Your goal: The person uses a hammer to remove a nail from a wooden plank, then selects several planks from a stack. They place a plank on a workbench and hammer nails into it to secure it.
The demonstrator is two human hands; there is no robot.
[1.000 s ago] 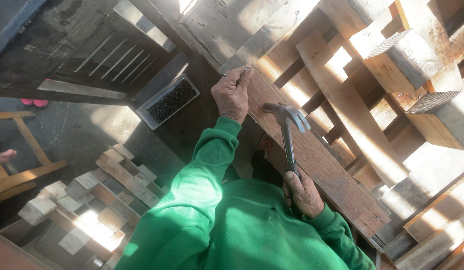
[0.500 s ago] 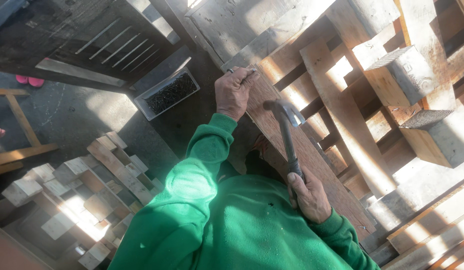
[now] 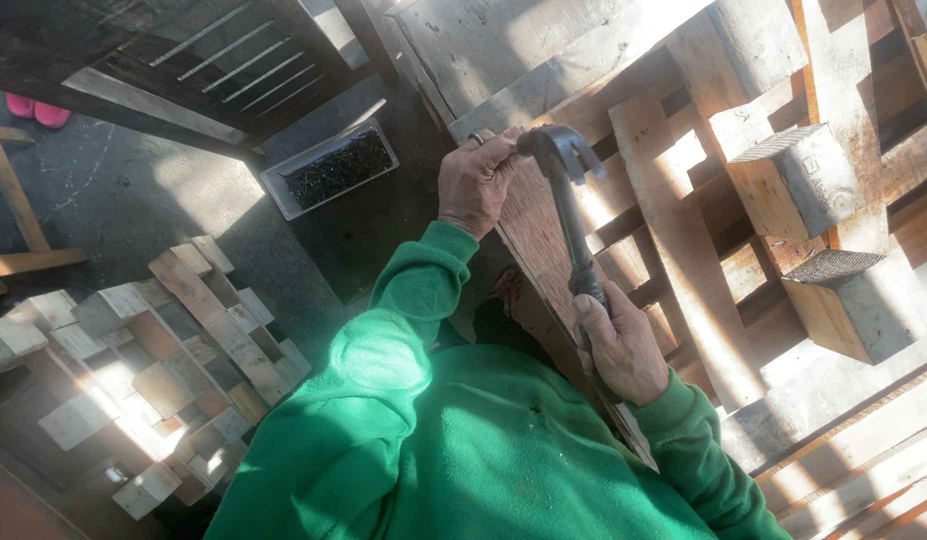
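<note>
Right hand [image 3: 624, 345] wrapped tight around the lower end of a dark-handled steel claw hammer [image 3: 569, 205], green sleeve [image 3: 699, 455] bunched at the wrist. Hammer shaft running up and away from that hand, head level with the knuckles of the left hand [image 3: 476, 183] and just beside them, almost touching. Left hand curled narrow, fingertips pinched together at the upper end of a long reddish-brown wooden plank [image 3: 534, 235]; whatever sits between those fingertips too small to make out. A ring visible on one finger there. Plank slanting under both hands, from the left hand's fingertips down past the right wrist.

Beyond the right hand, on its outer side, a weathered grey-and-tan wooden pallet [image 3: 674, 250] with square blocks standing proud, partly in bright sun. Out past the left hand, on the dark concrete floor [image 3: 134, 190], a shallow grey rectangular tray of dark nails [image 3: 336, 165], well apart from the fingers. Lower down on the left arm's side, a heap of pale short wooden offcut blocks [image 3: 154, 350] stacked loosely. Far off near the picture's edge, a pair of pink shoes [image 3: 36, 110].
</note>
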